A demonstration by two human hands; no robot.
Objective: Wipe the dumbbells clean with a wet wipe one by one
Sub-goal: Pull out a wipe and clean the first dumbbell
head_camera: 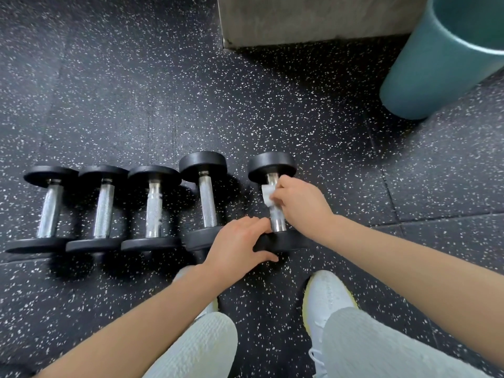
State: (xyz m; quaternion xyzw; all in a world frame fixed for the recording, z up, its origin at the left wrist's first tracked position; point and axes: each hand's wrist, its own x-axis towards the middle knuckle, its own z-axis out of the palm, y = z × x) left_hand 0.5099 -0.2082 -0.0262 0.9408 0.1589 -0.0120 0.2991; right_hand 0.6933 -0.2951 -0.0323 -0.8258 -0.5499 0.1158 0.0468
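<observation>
The head camera looks down at a speckled floor (pixel 163 105). The dumbbell (pixel 276 221) being cleaned lies there, at the right end of a row. The right hand (pixel 302 205) has a tight grip on a small white wet wipe (pixel 266 195). It pinches the wipe against the far part of the shiny bar. The left hand (pixel 240 241) is on the near black end of the same dumbbell. Its fingers lie on top and its thumb goes round the edge, so its grip holds the dumbbell down.

Four more dumbbells (pixel 154 208) lie to the left of this dumbbell, and the closest is just beside it. A blue bin (pixel 441 64) stands well behind it, to the right. A white shoe (pixel 330 296) is near it, on the person's side.

Some things could go wrong. The ends are round, so if the left hand lets go, the dumbbell may roll into the shoe or bump the one beside it. The left fingers sit between two heavy ends and could get pinched. The wipe is small and bunched up. It could slip off the bar, or miss the underside and the black ends.
</observation>
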